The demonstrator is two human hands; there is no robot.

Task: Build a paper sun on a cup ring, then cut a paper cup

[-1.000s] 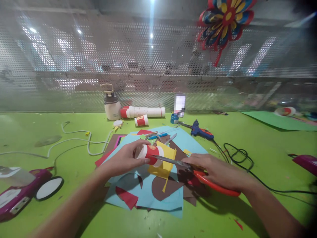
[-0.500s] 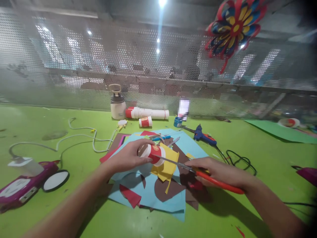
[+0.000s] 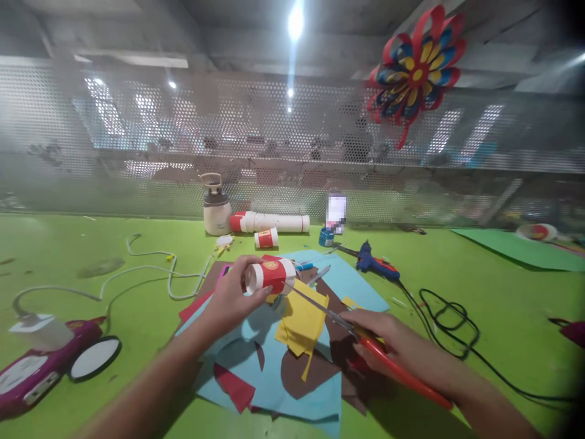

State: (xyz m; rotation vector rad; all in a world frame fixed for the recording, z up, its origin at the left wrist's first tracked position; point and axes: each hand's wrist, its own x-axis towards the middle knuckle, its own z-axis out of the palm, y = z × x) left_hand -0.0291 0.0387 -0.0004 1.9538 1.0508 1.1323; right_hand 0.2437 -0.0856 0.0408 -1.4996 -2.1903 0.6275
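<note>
A red and white paper cup (image 3: 273, 275) lies sideways in my left hand (image 3: 235, 292), with the thumb below and the fingers around its far side. My right hand (image 3: 386, 335) is closed on red-handled scissors (image 3: 365, 336), whose blades point left and reach the cup's side. Whether the tips pierce the cup or only touch it I cannot tell. Below the cup is a cut piece of yellow paper (image 3: 304, 317). Under both hands spreads a pile of light blue paper (image 3: 269, 378), brown paper (image 3: 301, 372) and a red scrap (image 3: 234, 385).
A second paper cup (image 3: 265, 238) lies behind the pile, near a white tube (image 3: 278, 223) and a sprayer bottle (image 3: 216, 207). To the right are a blue glue gun (image 3: 377, 263) and its black cord (image 3: 450, 317). A purple power strip (image 3: 55, 360) sits at left.
The cup has shifted left and turned, so its open mouth now shows to the left. The scissors have tilted more steeply. The camera view has tipped upward slightly.
</note>
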